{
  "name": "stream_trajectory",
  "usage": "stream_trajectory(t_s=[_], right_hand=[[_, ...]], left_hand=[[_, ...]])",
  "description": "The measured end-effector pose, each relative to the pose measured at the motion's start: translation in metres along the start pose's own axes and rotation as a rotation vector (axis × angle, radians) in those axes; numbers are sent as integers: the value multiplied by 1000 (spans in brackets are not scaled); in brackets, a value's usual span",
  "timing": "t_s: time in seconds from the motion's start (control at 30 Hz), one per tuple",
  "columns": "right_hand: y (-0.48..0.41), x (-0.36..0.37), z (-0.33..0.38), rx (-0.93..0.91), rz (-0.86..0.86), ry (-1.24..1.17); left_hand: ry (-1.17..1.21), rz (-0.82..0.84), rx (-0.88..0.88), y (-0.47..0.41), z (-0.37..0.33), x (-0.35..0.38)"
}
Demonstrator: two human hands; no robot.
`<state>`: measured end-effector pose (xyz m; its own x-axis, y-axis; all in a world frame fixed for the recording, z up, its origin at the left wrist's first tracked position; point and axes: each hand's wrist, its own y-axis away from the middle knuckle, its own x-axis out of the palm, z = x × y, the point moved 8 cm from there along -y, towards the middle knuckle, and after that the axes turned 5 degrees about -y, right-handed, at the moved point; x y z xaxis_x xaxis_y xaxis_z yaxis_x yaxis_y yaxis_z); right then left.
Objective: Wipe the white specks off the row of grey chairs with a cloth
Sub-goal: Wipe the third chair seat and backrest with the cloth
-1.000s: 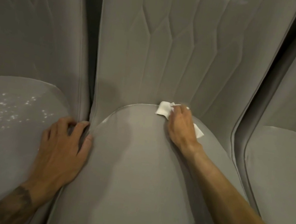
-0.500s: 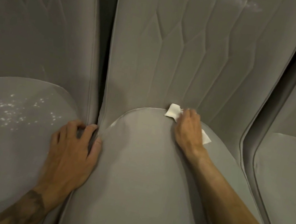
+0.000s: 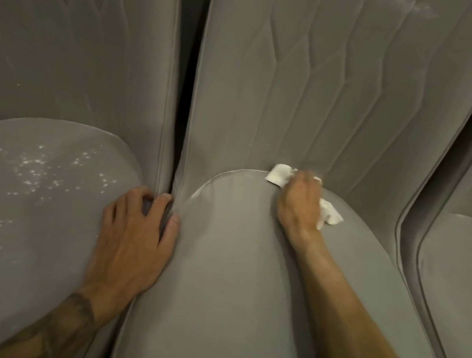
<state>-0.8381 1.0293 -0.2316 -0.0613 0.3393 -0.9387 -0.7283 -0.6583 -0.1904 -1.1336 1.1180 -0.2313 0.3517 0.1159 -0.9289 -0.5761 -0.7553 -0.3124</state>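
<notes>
Three grey upholstered chairs stand side by side. My right hand (image 3: pixel 298 202) presses a white cloth (image 3: pixel 279 174) into the crease where the middle chair's seat (image 3: pixel 228 285) meets its quilted backrest (image 3: pixel 289 79); the fingertips are blurred. The cloth sticks out on both sides of the hand. My left hand (image 3: pixel 134 237) rests flat across the gap between the left chair's seat (image 3: pixel 25 208) and the middle one, holding nothing. White specks (image 3: pixel 37 167) are scattered over the left seat. A faint white smear (image 3: pixel 420 5) marks the top of the middle backrest.
The right chair (image 3: pixel 465 274) shows only part of its seat and backrest, with no specks visible. A dark narrow gap (image 3: pixel 184 94) runs between the left and middle backrests.
The view has shifted so the chairs sit further right in frame. My right hand has worked the cloth slightly rightward along the back crease. My left hand stays planted.
</notes>
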Motion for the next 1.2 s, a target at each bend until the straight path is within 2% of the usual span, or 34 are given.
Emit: stream_trajectory(t_s=[0.1,0.17,0.23,0.3,0.37,0.47,0.57,0.67,0.73,0.8,0.87,0.93,1.0,1.07,1.13,1.2], right_hand=[[3,12,55,-221,59,-132],[4,3,56,-303,96,-162],[1,-8,30,-281,65,-143],[-4,-12,3,-143,22,-117],[-5,-3,15,-71,2,-107],[2,15,66,-221,90,-154],[2,7,60,-377,168,-174],[-8,-4,24,-250,119,-148],[-7,1,33,-174,60,-161],[3,15,65,-229,84,-192],[16,21,89,-388,144,-220],[17,14,84,-487,193,-231],[7,6,66,-486,195,-200],[-3,5,53,-403,161,-191],[1,12,64,-366,142,-228],[16,19,84,-450,188,-272]], left_hand=[[-4,-12,5,0,0,1],[-10,-17,10,1,1,1],[-8,-35,15,0,1,1],[-10,-51,12,0,0,1],[-13,-50,5,-2,0,3],[-19,-36,0,-2,2,5],[-22,-23,8,-1,4,6],[-19,-17,5,-1,2,6],[-20,-26,-6,-2,2,5],[-23,-33,-13,-2,2,5],[-24,-31,-15,-2,3,5],[-34,-18,-8,-2,4,7],[-46,-22,-4,-2,4,7],[-44,-33,-4,-2,2,7],[-33,-30,-15,-2,3,6],[-34,-21,-18,-2,3,6]])
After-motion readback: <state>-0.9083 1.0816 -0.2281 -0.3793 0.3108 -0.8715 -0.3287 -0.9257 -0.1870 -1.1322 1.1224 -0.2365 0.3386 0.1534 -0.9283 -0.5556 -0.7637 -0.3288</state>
